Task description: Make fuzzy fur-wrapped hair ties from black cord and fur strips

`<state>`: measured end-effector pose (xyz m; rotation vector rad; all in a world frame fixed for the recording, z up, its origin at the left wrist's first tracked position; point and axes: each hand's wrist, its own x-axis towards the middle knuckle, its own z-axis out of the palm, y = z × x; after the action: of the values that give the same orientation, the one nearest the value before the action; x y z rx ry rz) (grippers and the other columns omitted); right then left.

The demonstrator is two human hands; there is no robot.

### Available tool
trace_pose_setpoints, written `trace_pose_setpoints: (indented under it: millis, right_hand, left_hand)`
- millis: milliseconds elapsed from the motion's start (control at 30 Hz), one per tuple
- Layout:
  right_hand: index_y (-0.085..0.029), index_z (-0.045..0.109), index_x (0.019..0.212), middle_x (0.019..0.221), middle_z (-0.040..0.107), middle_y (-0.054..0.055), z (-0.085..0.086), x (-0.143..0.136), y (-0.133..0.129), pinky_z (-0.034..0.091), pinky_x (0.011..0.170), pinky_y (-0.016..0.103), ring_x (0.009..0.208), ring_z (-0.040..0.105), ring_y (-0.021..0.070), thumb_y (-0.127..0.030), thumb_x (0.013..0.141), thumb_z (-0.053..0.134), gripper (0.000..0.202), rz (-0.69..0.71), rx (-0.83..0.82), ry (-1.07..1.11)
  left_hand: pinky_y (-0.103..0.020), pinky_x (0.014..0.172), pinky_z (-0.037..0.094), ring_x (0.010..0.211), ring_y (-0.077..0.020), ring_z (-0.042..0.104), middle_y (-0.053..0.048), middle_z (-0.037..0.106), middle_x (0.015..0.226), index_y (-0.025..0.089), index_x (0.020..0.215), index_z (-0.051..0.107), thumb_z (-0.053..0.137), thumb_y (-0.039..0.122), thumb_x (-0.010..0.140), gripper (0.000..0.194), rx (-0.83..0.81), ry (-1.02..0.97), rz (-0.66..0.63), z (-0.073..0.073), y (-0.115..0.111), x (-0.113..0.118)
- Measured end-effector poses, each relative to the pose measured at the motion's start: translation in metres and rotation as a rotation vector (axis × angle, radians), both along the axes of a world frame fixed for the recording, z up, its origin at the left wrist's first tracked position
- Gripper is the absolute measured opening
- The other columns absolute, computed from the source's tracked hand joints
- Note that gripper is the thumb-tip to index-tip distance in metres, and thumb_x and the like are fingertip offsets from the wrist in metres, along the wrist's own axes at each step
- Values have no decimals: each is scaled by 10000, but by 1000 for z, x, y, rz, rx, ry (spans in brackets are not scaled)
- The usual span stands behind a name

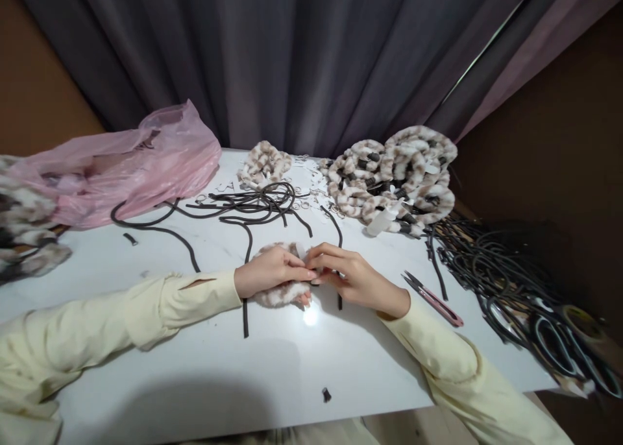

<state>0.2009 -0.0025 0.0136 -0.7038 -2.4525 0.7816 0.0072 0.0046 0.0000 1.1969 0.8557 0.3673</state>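
A brown-and-white fluffy ring (282,294) is held just over the white table, partly covered by my hands. My left hand (275,270) grips it from the left, thumb and fingers pressed together near its right side. Coming from the right, my right hand (345,276) has its fingers closed at the same spot, fingertips touching those of the left. What the right fingertips pinch is too small and hidden to name. A small whitish tag (300,251) sticks up beside the fingertips. Black cords (246,315) run down on both sides of the ring.
Behind lie a pile of black cords (263,202), small metal rings (305,205) and one fluffy ring (265,163). Finished-looking fluffy rings (394,179) heap at back right, a pink bag (146,166) at left. Snips (433,299) and tangled cords (491,263) lie right; a black scrap (326,395) in front.
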Motion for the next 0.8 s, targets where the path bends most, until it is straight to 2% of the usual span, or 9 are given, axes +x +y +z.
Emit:
trace_pose_setpoints:
  millis: [133,233,333,500,600,700,800]
  right_hand:
    - [-146,563,894,955,549,92,-2,1,1,456,742,280,869,547,166,-14,786,457,202,-3,-9,28]
    - [-149,576,899,958,561,85,-3,2,3,457,768,282,868,555,162,5,766,479,226,-4,-40,28]
    - [-148,593,894,945,570,82,-3,3,4,464,774,280,862,566,159,5,769,483,226,2,-49,40]
    - [-159,610,954,981,578,90,-1,5,4,467,795,281,898,572,161,-65,823,494,199,10,-13,-5]
    - [-167,614,992,1003,581,94,-2,6,4,470,801,278,906,576,159,-71,833,488,225,6,6,-12]
    - [-162,621,963,980,588,95,-4,6,3,480,788,278,888,583,161,-53,824,479,226,-7,33,9]
    - [-158,623,935,944,590,90,-5,5,3,486,761,277,862,585,164,-43,815,476,222,-24,52,15]
  left_hand:
    - [-320,699,509,648,-209,658,-86,692,667,104,687,671,631,314,690,213,-117,-116,5,0,2,0]
    - [-248,581,474,589,-169,626,-63,666,621,108,623,647,602,239,663,145,-149,-135,75,-3,4,-1]
    - [-197,479,411,513,-118,569,-13,629,578,122,661,667,621,199,636,93,-117,-111,108,-6,5,-2]
    - [-281,662,505,653,-194,645,-55,672,643,140,683,688,634,207,644,95,-160,-130,64,1,2,-2]
    - [-286,702,517,664,-193,653,-63,678,645,132,711,702,656,173,617,113,-193,-154,80,5,2,-1]
    - [-258,674,515,661,-178,652,-62,684,659,128,740,710,677,165,613,136,-208,-172,77,5,3,-1]
    - [-199,563,470,557,-119,602,-32,661,619,110,764,712,696,165,618,157,-162,-122,97,3,5,-2]
